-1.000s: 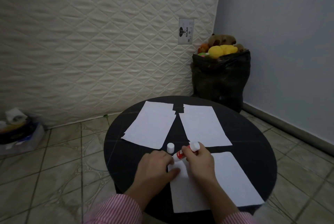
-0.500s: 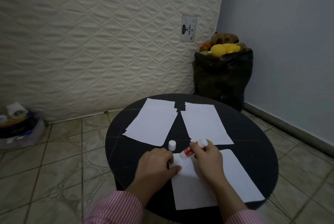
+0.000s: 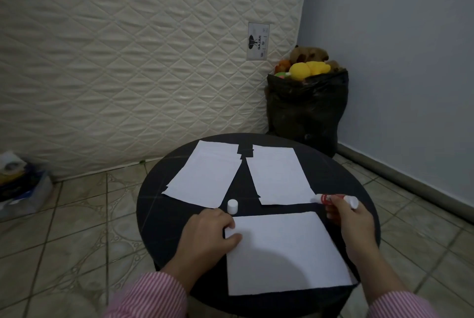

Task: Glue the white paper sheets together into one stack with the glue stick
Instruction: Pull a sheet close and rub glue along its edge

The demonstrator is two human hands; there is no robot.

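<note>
Three white paper sheets lie on a round black table: one at the far left, one at the far right, and a near sheet in front of me. My left hand presses flat on the near sheet's top left corner, fingers apart. My right hand holds a red-and-white glue stick sideways, off the near sheet's top right corner, its uncapped tip pointing left over the far right sheet's near corner. The white cap stands on the table just beyond my left hand.
A quilted mattress leans against the wall behind the table. A black bag stuffed with soft toys stands in the corner at the back right. A clear box of clutter sits on the tiled floor at left.
My right hand has carried the glue stick from the near sheet's top left corner rightward to its top right corner. My left hand stays on the top left corner.
</note>
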